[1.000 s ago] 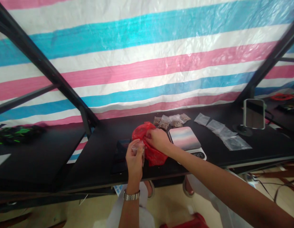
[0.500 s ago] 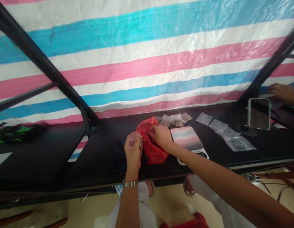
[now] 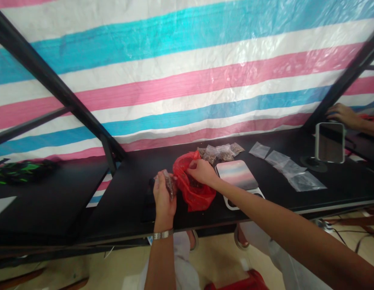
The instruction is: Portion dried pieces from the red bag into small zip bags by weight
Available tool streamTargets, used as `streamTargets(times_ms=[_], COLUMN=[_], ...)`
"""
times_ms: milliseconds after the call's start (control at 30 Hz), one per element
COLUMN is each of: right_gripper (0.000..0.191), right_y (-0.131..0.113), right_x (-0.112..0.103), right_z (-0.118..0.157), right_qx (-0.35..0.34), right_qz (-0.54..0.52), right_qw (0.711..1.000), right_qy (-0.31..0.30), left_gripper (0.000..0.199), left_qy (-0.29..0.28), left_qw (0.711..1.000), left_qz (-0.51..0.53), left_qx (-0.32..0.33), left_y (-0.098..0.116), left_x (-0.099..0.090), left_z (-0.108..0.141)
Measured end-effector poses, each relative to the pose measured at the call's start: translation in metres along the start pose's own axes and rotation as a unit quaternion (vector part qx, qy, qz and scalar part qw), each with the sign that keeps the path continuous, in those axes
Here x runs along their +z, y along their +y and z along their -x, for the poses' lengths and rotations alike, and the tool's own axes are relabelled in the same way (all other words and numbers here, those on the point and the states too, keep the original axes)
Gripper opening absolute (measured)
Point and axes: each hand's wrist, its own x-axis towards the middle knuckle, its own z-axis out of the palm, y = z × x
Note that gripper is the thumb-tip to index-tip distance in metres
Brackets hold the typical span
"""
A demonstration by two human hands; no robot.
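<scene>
A crinkled red plastic bag (image 3: 194, 194) sits on the black tabletop (image 3: 120, 193), with something dark inside, too shadowed to identify. The right hand (image 3: 202, 172) is partly closed, gripping its rim, while the left hand (image 3: 163, 197) – curled nearly shut – holds a small clear plastic bag (image 3: 169, 184) of brown bits just beside it, above the table.

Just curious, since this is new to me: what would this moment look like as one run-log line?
left hand: holds small clear bag | right hand: touches red plastic bag | beside: digital scale
</scene>
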Motion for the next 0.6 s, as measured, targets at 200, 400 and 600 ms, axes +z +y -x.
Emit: streamTargets(times_ms=[200, 400, 600], right_gripper=[0.014, 0.016, 0.013], right_y=[0.000, 0.000, 0.007], right_x=[-0.002, -0.006, -0.004], right_z=[0.002, 0.010, 0.013], right_qx=[0.028, -0.023, -0.081], right_qz=[0.003, 0.028, 0.031], right_qw=[1.000, 0.999, 0.996], right_qy=[0.013, 0.002, -0.008], left_gripper=[0.058, 0.044, 0.039], left_qy=[0.006, 0.003, 0.003], left_qw=[1.000, 0.999, 0.999], left_qz=[-0.008, -0.015, -0.022], left_qx=[-0.030, -0.038, -0.038], left_y=[-0.001, -0.003, -0.003], left_x=[0.003, 0.008, 0.007], left_z=[0.005, 0.009, 0.009])
